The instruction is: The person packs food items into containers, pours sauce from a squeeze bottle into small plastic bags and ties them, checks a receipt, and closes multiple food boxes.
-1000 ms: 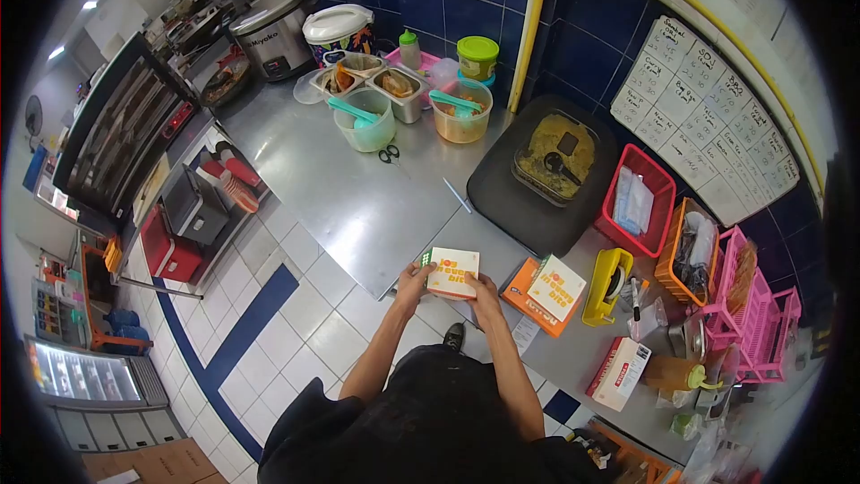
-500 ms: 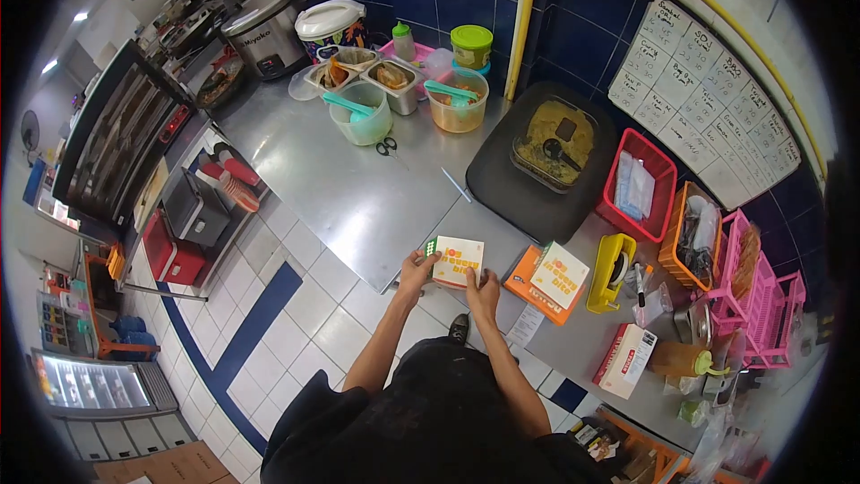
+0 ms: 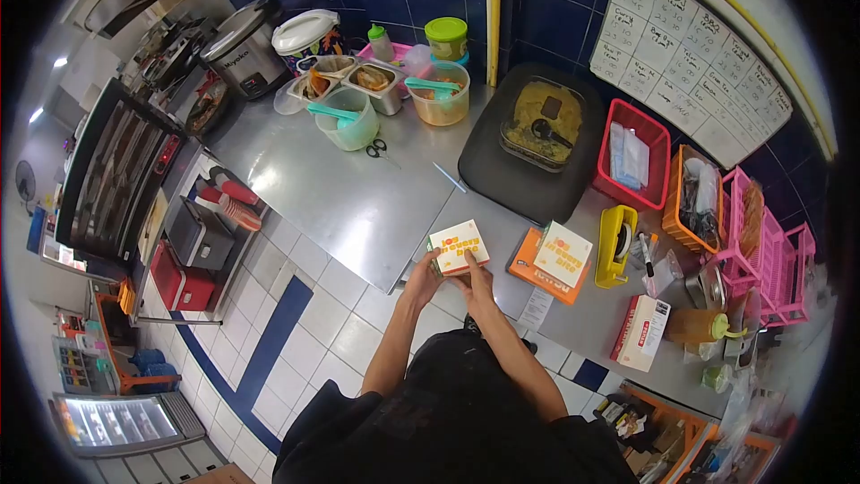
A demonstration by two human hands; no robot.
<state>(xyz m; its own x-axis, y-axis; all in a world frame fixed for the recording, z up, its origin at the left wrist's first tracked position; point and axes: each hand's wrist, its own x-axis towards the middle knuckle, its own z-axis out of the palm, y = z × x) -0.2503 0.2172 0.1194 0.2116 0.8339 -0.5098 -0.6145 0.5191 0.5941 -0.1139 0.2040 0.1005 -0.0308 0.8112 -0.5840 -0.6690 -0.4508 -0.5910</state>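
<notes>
Between both hands is a small white box (image 3: pixel 458 245) with orange and yellow lettering and a green side, held over the near edge of the steel table (image 3: pixel 358 206). My left hand (image 3: pixel 424 280) grips its left side, fingers closed on it. My right hand (image 3: pixel 477 279) holds the right lower edge, thumb on the printed top. To the right, a similar white box (image 3: pixel 563 253) lies on a flat orange box (image 3: pixel 522 257). A paper slip (image 3: pixel 535 306) hangs by the table's edge near them.
A black tray (image 3: pixel 488 157) bears a glass container (image 3: pixel 541 125). Farther right stand a red basket (image 3: pixel 633 193), a yellow holder (image 3: pixel 616 246) and an orange basket (image 3: pixel 693 201). Scissors (image 3: pixel 376 150) lie near plastic tubs (image 3: pixel 348 130). A red-and-white box (image 3: pixel 641 332) is at the right.
The right hand has shifted lower on the box, closer to the left hand. The box is tilted differently and its green side shows less. The camera view has turned slightly.
</notes>
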